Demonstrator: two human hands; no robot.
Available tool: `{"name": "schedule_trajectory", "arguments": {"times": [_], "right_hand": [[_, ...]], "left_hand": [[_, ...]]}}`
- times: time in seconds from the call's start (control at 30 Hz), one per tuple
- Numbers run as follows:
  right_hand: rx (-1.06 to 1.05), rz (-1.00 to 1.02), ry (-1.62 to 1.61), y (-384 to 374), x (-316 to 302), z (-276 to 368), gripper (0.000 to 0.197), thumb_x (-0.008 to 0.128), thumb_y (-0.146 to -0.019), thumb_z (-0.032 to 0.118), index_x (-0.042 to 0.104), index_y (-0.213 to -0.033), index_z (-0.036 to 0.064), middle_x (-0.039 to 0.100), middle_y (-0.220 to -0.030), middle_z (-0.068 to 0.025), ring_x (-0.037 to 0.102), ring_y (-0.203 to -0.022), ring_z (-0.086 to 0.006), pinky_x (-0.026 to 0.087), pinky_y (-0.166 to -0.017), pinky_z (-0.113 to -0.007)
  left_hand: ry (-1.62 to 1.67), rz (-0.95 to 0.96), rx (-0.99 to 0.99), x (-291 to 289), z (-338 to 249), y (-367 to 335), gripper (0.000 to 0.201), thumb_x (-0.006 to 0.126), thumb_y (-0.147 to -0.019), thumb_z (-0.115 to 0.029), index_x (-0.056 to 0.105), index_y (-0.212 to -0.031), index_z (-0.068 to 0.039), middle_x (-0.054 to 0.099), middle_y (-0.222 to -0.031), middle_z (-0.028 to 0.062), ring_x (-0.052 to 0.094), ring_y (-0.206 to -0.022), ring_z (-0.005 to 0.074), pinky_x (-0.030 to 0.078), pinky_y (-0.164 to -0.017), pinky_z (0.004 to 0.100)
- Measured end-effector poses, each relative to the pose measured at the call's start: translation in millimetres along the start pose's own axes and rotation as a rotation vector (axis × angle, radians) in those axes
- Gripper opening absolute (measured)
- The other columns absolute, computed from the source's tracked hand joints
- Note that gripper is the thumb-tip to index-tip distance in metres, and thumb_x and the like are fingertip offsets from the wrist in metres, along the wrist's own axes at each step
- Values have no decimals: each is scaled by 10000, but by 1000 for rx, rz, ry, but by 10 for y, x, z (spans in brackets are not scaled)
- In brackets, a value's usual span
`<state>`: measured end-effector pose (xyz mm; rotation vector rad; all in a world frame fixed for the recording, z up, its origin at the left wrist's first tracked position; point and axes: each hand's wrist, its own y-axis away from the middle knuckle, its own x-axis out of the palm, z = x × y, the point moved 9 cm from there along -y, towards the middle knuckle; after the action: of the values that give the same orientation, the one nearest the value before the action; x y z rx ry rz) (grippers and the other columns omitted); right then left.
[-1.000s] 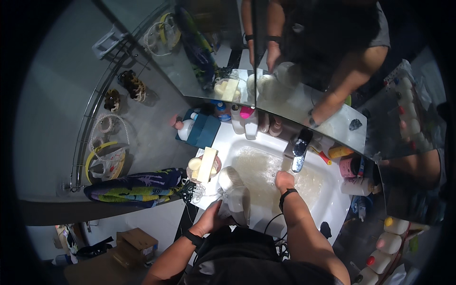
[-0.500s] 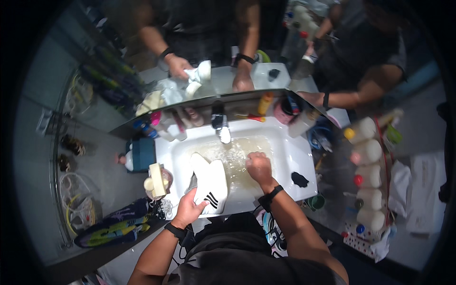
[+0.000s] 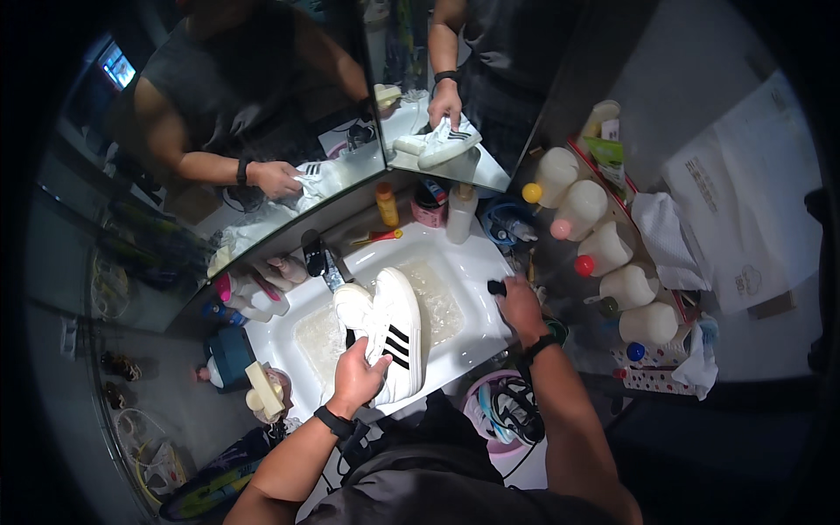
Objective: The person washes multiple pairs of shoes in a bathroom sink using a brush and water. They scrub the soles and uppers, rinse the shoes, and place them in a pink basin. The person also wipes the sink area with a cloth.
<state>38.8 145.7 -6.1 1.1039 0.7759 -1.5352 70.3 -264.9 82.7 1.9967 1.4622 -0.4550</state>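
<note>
My left hand (image 3: 357,378) grips a white sneaker (image 3: 401,324) with black side stripes, holding it over the near left part of the white sink (image 3: 464,350). Beside the sneaker's toe is a rounded white part (image 3: 352,306); whether it is the tongue or a second shoe I cannot tell. Cloudy water (image 3: 442,302) with bubbles lies in the basin below. At the sink's right rim, my right hand (image 3: 520,308) has its fingers closed on a small black lump (image 3: 496,287), mostly covered by the hand. Both wrists wear black bands.
A faucet (image 3: 325,262) stands at the sink's back, beside an orange bottle (image 3: 386,203) and a red-yellow brush (image 3: 380,236). Mirrors rise behind. Several pale jugs (image 3: 604,245) line the right. A pink basin (image 3: 477,398) with shoes sits below the sink's front edge.
My right hand has left the water and moved right to the black lump on the rim. The view has turned right; the sneaker stays in my left hand, its stripes showing more.
</note>
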Motion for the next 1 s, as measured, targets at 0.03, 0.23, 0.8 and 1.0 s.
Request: {"name": "schedule_trajectory", "arguments": {"times": [0.03, 0.23, 0.8, 1.0], "right_hand": [[7, -59, -42, -57, -74, -9, 488, 837, -896, 232, 658, -1304, 34, 643, -1300, -221, 689, -1151, -445, 578, -986, -511], [137, -271, -321, 38, -491, -276, 432, 771, -959, 260, 699, -1304, 11, 680, -1303, -246, 688, -1183, -439, 557, -1022, -490], [210, -307, -697, 1312, -305, -771, 448, 705, -1058, 318, 678, -1372, 0, 756, -1146, -142, 711, -1025, -229, 539, -944, -335], [399, -123, -862, 1357, -66, -1024, 565, 652, -1083, 437, 650, -1440, 0, 761, -1248, -146, 715, -1102, -217, 527, -1008, -344]], "left_hand": [[-29, 5, -14, 14, -49, 11, 323, 859, -906, -203, 690, -1086, 5, 674, -749, 163, 635, -618, 307, 510, -624, 411], [-169, 54, 256, 371, -739, -10, 345, 863, -896, -247, 702, -1082, -6, 702, -805, 174, 673, -677, 341, 522, -642, 450], [-210, 336, 330, 2518, -1965, -835, 583, 789, -876, -389, 638, -1174, 89, 758, -1070, 324, 740, -1055, 489, 593, -924, 545], [-19, 375, 453, 2101, -1768, -642, 623, 756, -934, -380, 592, -1329, 74, 729, -1119, 347, 693, -1109, 516, 546, -996, 535]]}}
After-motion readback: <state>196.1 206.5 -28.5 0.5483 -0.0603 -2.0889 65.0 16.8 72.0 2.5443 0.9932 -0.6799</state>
